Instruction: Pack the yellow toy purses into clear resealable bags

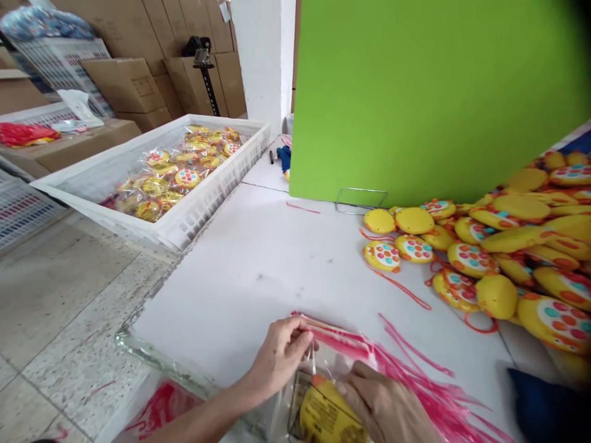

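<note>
At the near edge of the white desk point(231, 264), the left grip point(282, 347) pinches a clear bag point(287, 421) and the right grip point(385, 400) holds the yellow toy point(327, 415) inside it, beside pink strips point(422, 384), with piled toys point(521, 243) beyond.

No wording can be read. Several dark lines of print point(327, 411) show over the yellow toy point(318, 427) in the clear bag point(282, 413) at the near edge of the tabletop point(258, 246), too small to make out. A carton point(122, 86) beyond the tabletop's far left corner bears faint marks, likewise illegible.
</note>
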Available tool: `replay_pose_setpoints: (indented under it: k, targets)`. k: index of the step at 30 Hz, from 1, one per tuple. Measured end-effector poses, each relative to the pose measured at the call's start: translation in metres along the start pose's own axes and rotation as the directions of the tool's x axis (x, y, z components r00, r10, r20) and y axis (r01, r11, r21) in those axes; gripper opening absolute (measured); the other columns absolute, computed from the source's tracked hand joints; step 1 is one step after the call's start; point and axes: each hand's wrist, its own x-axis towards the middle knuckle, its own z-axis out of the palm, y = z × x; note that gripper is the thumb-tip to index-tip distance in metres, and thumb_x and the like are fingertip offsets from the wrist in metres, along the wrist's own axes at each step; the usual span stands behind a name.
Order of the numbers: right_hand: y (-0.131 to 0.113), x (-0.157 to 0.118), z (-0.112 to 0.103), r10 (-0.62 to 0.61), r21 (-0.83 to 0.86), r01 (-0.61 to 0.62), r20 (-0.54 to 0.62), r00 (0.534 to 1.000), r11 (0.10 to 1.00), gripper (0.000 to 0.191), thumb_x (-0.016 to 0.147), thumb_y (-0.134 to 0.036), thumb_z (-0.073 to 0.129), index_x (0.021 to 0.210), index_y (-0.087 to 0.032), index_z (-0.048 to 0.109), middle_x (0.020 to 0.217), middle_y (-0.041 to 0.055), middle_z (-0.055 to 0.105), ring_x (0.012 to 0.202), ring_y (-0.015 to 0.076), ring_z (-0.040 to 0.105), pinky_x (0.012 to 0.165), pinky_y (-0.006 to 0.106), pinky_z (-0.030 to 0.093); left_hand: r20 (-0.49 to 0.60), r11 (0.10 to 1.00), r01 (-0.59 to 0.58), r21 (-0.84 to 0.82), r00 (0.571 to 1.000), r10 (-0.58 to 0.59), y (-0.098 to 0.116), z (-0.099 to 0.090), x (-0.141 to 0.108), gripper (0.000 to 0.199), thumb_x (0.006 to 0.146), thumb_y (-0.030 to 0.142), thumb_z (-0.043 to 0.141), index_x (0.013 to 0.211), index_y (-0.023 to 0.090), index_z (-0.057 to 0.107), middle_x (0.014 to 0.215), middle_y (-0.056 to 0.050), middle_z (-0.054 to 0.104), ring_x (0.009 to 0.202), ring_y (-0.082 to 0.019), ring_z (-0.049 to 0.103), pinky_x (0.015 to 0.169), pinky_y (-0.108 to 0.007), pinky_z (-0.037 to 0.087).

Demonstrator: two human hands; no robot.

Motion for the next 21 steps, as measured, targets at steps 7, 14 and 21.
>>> replay_pose_setpoints:
  k: [7,14,21]
  targets:
    - [-0.015,0.018,0.015,-0.084,-0.117,0.05,-0.311,0.947,0.992,0.027,0.096,-0.031,0.04,0.089,-0.025,0.066,0.087,0.0033,0.068,0.075,0.0162,0.067,0.06,0.023,0.049,0.093,0.998,0.044,-0.049,0.995,-0.039,0.0,-0.005,-0.005,0.023,0.081,0.029,0.055,0.065,0.013,0.06,0.062,-0.002,0.056,0.061,-0.014,0.052,0.061,-0.024,0.04]
    - [-0.032,0.038,0.028,-0.132,-0.169,0.082,-0.309,0.942,0.982,0.023,0.092,-0.015,0.039,0.085,-0.021,0.06,0.084,0.0036,0.068,0.073,0.0175,0.065,0.058,0.024,0.045,0.123,0.981,-0.103,0.164,0.989,0.083,-0.006,-0.001,-0.01,0.022,0.084,0.02,0.046,0.064,0.015,0.051,0.061,0.002,0.045,0.06,-0.012,0.041,0.055,-0.023,0.03]
    - [-0.016,0.032,0.013,0.134,0.068,-0.118,-0.34,0.931,0.991,0.019,0.087,-0.029,0.043,0.072,-0.023,0.053,0.062,-0.0015,0.062,0.051,0.0138,0.058,0.048,0.022,0.042,0.158,0.893,-0.196,0.404,0.977,0.143,-0.002,-0.001,-0.017,0.026,0.092,0.024,0.039,0.084,0.016,0.062,0.068,-0.001,0.06,0.061,-0.014,0.053,0.059,-0.023,0.038]
